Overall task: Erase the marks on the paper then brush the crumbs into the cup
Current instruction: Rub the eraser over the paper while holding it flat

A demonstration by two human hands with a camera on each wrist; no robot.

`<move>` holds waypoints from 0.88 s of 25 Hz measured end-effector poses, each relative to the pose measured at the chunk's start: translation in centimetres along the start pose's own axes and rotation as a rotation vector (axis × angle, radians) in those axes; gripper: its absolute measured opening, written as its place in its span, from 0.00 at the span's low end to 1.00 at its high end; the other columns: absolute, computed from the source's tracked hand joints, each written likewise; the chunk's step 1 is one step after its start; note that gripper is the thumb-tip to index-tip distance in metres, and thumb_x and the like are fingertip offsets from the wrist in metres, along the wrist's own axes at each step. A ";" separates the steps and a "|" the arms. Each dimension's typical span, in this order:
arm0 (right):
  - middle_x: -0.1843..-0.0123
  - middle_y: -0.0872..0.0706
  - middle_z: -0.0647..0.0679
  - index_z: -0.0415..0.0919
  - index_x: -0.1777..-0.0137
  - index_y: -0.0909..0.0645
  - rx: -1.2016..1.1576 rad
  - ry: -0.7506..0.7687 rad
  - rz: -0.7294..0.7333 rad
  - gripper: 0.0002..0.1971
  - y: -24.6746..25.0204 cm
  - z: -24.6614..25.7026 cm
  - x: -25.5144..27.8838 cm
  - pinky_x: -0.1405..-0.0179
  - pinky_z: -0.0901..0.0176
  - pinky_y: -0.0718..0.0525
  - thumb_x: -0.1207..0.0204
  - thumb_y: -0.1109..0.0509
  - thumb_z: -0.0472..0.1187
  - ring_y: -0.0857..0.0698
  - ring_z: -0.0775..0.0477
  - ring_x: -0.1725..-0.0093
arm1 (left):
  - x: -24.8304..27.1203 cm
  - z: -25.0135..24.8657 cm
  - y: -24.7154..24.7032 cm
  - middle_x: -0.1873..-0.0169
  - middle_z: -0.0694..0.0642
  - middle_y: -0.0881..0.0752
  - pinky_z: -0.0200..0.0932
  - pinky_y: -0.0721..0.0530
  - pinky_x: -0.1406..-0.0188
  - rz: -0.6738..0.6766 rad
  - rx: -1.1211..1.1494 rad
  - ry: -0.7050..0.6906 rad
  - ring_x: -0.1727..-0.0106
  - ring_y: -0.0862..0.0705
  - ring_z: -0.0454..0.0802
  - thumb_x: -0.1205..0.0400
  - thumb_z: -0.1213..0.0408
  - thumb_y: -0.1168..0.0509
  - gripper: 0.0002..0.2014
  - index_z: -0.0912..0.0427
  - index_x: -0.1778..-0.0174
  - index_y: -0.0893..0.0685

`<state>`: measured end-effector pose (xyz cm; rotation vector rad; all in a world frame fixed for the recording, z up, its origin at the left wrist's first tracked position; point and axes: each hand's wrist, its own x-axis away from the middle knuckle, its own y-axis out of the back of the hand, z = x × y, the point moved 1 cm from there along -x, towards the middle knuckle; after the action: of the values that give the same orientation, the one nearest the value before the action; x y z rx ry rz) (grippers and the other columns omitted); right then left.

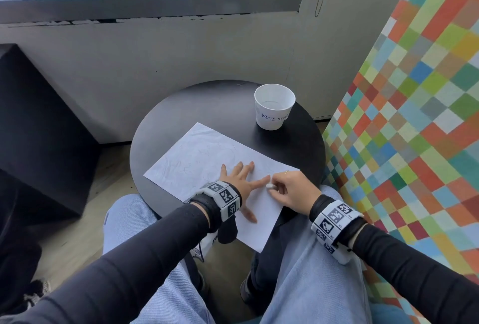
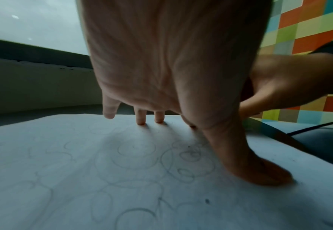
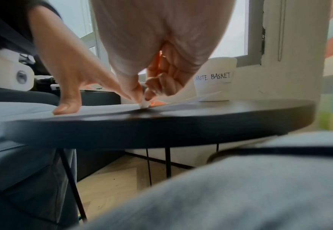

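Both hands work over the near part of a round black table (image 1: 181,106), which sits between the person's knees, close enough that neither arm must stretch. Lying slantwise across the table is the paper (image 1: 197,147), its near corner hanging past the edge toward the lap. Faint pencil loops and circles cover it, plainest in the left wrist view, so the erasing looks far from finished.

Well apart from the sheet's middle, at the far right of the table, stands a white cup (image 1: 274,110) labelled as a waste basket. It touches or nearly touches the paper's far edge, handy for sweeping crumbs in later without getting in the way of the rubbing.

On the sheet the left hand (image 1: 241,178) lies flat with fingers spread and straight, pressing down so the paper will not slide or buckle. Just to its right, the right hand (image 1: 291,190) is curled, thumb and fingertips pinching a small white eraser (image 1: 270,186) whose tip meets the paper beside the left forefinger. A few dark specks on the sheet may be crumbs, though the blur makes that uncertain.
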<state>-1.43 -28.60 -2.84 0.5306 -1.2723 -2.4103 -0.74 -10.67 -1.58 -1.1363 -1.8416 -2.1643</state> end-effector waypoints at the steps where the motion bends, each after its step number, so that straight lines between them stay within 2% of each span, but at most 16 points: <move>1: 0.73 0.25 0.57 0.44 0.68 0.25 -0.014 0.048 0.054 0.11 -0.4 0.4 0.3 0.66 0.71 0.33 0.30 0.25 0.37 0.29 0.57 0.70 | -0.1 0.2 0.1 0.14 0.58 0.67 0.77 0.57 0.21 0.009 -0.012 -0.011 0.14 0.65 0.63 0.31 0.32 0.26 0.60 0.33 0.16 0.65; 3: 0.73 0.25 0.56 0.39 0.68 0.22 -0.047 0.115 0.189 0.10 -1.3 1.2 1.1 0.69 0.75 0.33 0.30 0.25 0.39 0.28 0.57 0.68 | -0.1 0.3 0.3 0.14 0.58 0.66 0.77 0.57 0.21 0.008 -0.040 -0.015 0.14 0.64 0.63 0.31 0.33 0.26 0.60 0.33 0.16 0.65; 4: 0.73 0.24 0.55 0.39 0.68 0.21 -0.054 0.102 0.187 0.10 -1.3 1.1 1.0 0.69 0.77 0.33 0.30 0.25 0.40 0.28 0.56 0.68 | -0.1 0.3 0.3 0.14 0.58 0.66 0.77 0.57 0.20 0.003 -0.051 -0.012 0.14 0.63 0.63 0.32 0.32 0.26 0.60 0.33 0.16 0.65; 6: 0.75 0.24 0.55 0.40 0.70 0.22 -0.038 0.013 0.033 0.11 -0.6 -0.1 0.2 0.68 0.75 0.31 0.31 0.25 0.40 0.28 0.56 0.71 | -0.1 0.2 0.3 0.14 0.58 0.65 0.76 0.57 0.20 -0.007 -0.056 -0.007 0.13 0.62 0.62 0.32 0.32 0.26 0.61 0.34 0.15 0.65; 8: 0.77 0.25 0.54 0.40 0.71 0.24 -0.009 -0.049 -0.052 0.12 -0.1 -0.4 -0.3 0.68 0.66 0.29 0.31 0.26 0.39 0.29 0.56 0.73 | 0.0 0.1 0.4 0.14 0.58 0.64 0.76 0.56 0.20 -0.012 -0.060 0.002 0.13 0.61 0.61 0.32 0.32 0.26 0.61 0.36 0.15 0.64; 9: 0.76 0.25 0.55 0.40 0.71 0.24 -0.016 -0.023 -0.016 0.11 -0.4 -0.1 0.0 0.68 0.67 0.30 0.31 0.25 0.39 0.29 0.57 0.73 | 0.0 0.1 0.4 0.14 0.57 0.64 0.76 0.56 0.20 -0.016 -0.067 0.007 0.13 0.60 0.61 0.33 0.31 0.26 0.62 0.37 0.15 0.64; 11: 0.74 0.25 0.57 0.39 0.69 0.22 -0.051 0.078 0.147 0.11 -1.4 1.1 0.9 0.69 0.74 0.33 0.30 0.24 0.39 0.28 0.56 0.72 | 0.0 0.1 0.4 0.13 0.57 0.63 0.76 0.55 0.20 -0.027 -0.081 0.011 0.13 0.60 0.61 0.33 0.31 0.26 0.63 0.38 0.14 0.64; 12: 0.73 0.25 0.57 0.39 0.69 0.21 -0.055 0.092 0.173 0.11 -1.6 1.1 1.0 0.69 0.76 0.33 0.30 0.24 0.40 0.28 0.56 0.71 | 0.0 0.1 0.4 0.13 0.57 0.63 0.76 0.55 0.20 -0.028 -0.084 0.012 0.13 0.59 0.61 0.33 0.31 0.26 0.63 0.39 0.14 0.65; 13: 0.74 0.24 0.56 0.39 0.69 0.22 -0.052 0.064 0.132 0.11 -1.4 0.6 0.7 0.68 0.76 0.32 0.30 0.24 0.40 0.28 0.56 0.71 | 0.0 0.1 0.3 0.13 0.57 0.63 0.76 0.55 0.20 -0.029 -0.086 0.012 0.13 0.59 0.61 0.33 0.31 0.26 0.63 0.39 0.14 0.65; 15: 0.76 0.24 0.54 0.39 0.71 0.24 -0.022 -0.058 -0.030 0.12 -0.5 -0.5 -0.1 0.68 0.67 0.28 0.31 0.25 0.40 0.28 0.55 0.73 | 0.0 0.1 0.3 0.13 0.57 0.63 0.76 0.54 0.20 -0.033 -0.078 0.013 0.13 0.59 0.61 0.33 0.30 0.26 0.63 0.39 0.14 0.64; 16: 0.77 0.24 0.53 0.39 0.71 0.24 -0.014 -0.084 -0.053 0.12 -0.3 -0.7 -0.2 0.68 0.63 0.26 0.31 0.26 0.40 0.28 0.55 0.74 | 0.1 0.2 0.3 0.13 0.56 0.63 0.76 0.54 0.20 -0.032 -0.073 0.015 0.13 0.58 0.61 0.33 0.31 0.26 0.63 0.39 0.14 0.64; 17: 0.77 0.24 0.53 0.39 0.71 0.24 -0.016 -0.059 -0.023 0.12 -0.5 -0.5 -0.1 0.68 0.62 0.26 0.31 0.26 0.40 0.28 0.55 0.74 | 0.1 0.2 0.3 0.13 0.56 0.63 0.76 0.54 0.20 -0.031 -0.070 0.017 0.13 0.58 0.61 0.33 0.31 0.26 0.63 0.39 0.14 0.64; 19: 0.75 0.23 0.54 0.39 0.69 0.22 -0.051 0.059 0.136 0.12 -1.5 0.8 0.9 0.69 0.71 0.29 0.29 0.25 0.41 0.28 0.55 0.73 | 0.1 0.2 0.3 0.13 0.56 0.63 0.76 0.54 0.20 -0.036 -0.072 0.020 0.13 0.59 0.61 0.33 0.31 0.26 0.63 0.40 0.14 0.64; 20: 0.75 0.23 0.55 0.40 0.69 0.22 -0.057 0.076 0.163 0.12 -1.6 0.9 1.1 0.69 0.74 0.31 0.29 0.25 0.42 0.27 0.55 0.72 | 0.1 0.1 0.3 0.13 0.56 0.63 0.76 0.54 0.20 -0.037 -0.071 0.020 0.13 0.59 0.61 0.33 0.31 0.26 0.63 0.40 0.14 0.64; 22: 0.76 0.24 0.56 0.42 0.71 0.25 -0.035 -0.005 0.047 0.13 -0.9 -0.3 0.4 0.69 0.73 0.30 0.29 0.26 0.42 0.27 0.56 0.73 | 0.1 0.1 0.3 0.13 0.56 0.62 0.76 0.54 0.20 -0.037 -0.064 0.020 0.13 0.58 0.61 0.33 0.31 0.26 0.63 0.40 0.14 0.63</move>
<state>-1.73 -28.49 -3.81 0.4793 -1.2286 -2.3917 -0.61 -10.60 -1.33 -1.0955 -1.8125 -2.2615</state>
